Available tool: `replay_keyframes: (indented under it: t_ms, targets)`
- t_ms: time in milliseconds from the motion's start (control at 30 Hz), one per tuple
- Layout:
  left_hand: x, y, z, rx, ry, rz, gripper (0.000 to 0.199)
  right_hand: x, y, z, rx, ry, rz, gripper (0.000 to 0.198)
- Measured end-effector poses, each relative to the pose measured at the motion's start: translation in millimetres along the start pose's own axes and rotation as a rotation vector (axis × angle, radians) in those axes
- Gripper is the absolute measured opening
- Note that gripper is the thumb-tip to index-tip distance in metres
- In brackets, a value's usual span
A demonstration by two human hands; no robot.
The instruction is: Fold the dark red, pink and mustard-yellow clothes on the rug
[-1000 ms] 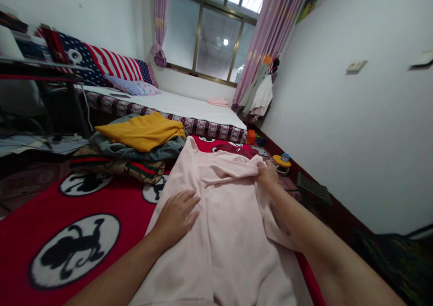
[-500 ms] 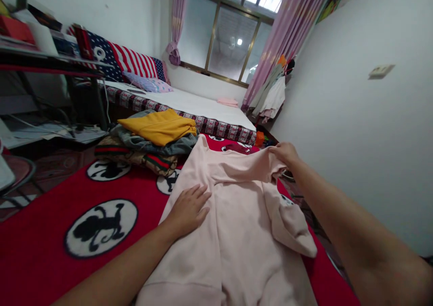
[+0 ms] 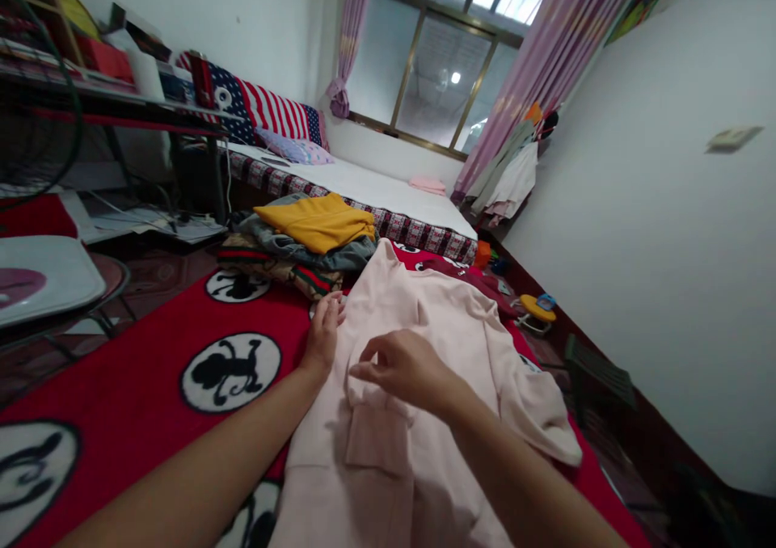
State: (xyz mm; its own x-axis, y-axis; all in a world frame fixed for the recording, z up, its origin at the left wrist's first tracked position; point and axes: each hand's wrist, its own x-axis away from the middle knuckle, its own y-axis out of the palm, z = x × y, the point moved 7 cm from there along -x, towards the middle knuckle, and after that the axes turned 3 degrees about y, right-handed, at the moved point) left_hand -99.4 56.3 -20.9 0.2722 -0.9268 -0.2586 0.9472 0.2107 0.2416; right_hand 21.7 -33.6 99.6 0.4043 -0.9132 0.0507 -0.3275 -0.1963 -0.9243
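Observation:
A pale pink sweatshirt [image 3: 452, 330] lies spread on a red blanket [image 3: 163, 443] with black-and-white monkey circles. One sleeve is folded across its body, the cuff [image 3: 379, 443] pointing toward me; the other sleeve [image 3: 537, 415] sticks out to the right. Along the garment's left edge rests my left hand [image 3: 322, 338], its fingers stretched out and nothing held. My right hand [image 3: 406, 366] is over the folded sleeve, thumb and fingers curled together in a pinch at the sleeve's left fold.
Folded clothes with a yellow garment [image 3: 321, 221] on top are stacked beyond my left hand. A dark red garment [image 3: 464, 273] lies behind the sweatshirt. A white-seated chair [image 3: 54, 297] stands left, a yellow stool [image 3: 537, 308] right, and a bed [image 3: 364, 188] below the window.
My right hand has brought the sleeve from the right across the body to the left. My left hand has shifted to the garment's left edge. The view has turned slightly left.

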Motion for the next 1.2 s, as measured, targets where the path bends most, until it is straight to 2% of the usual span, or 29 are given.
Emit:
replay_keyframes:
  t_ms: [100, 200, 333, 433, 533, 600, 667, 800, 867, 967, 1067, 1100, 1200]
  targets:
    - [0, 5, 0, -0.062, 0.064, -0.049, 0.043, 2, 40, 11, -0.026, 0.019, -0.002, 0.021]
    - [-1, 7, -4, -0.125, 0.098, -0.074, 0.043, 5, 59, 12, -0.035, -0.030, -0.048, 0.025]
    - [-2, 8, -10, -0.199, 0.142, -0.095, 0.038, 22, 60, 0, 0.136, -0.109, -0.056, 0.051]
    - [1, 11, -9, -0.179, 0.144, -0.109, 0.034, 34, 58, -4, 0.289, -0.125, -0.023, 0.042]
    - [4, 14, -7, -0.141, 0.116, -0.119, 0.032, 31, 62, 6, 0.321, -0.068, -0.030, 0.030]
    - [5, 15, -4, -0.129, 0.105, -0.122, 0.030, 23, 64, 15, 0.254, -0.030, -0.044, 0.021]
    - [6, 16, -1, -0.127, 0.099, -0.124, 0.030, 14, 58, 22, 0.085, 0.008, -0.021, 0.015]
    - [7, 17, 3, -0.133, 0.080, -0.124, 0.033, 14, 20, 26, -0.453, 0.038, 0.173, 0.014]
    - [8, 17, 4, -0.140, 0.078, -0.129, 0.034, 23, 3, 18, -0.543, -0.029, 0.212, 0.014]
    - [8, 16, 4, -0.145, 0.078, -0.135, 0.035, 33, 5, 5, -0.298, -0.104, 0.128, 0.013]
    - [7, 16, 2, -0.132, 0.075, -0.131, 0.034, 33, 37, 2, 0.050, -0.084, -0.027, 0.046]
    - [6, 16, 1, -0.124, 0.071, -0.131, 0.034, 32, 49, 2, 0.145, -0.070, -0.064, 0.049]
    - [6, 17, 1, -0.105, 0.064, -0.134, 0.034, 23, 72, 5, 0.314, -0.053, -0.104, 0.027]
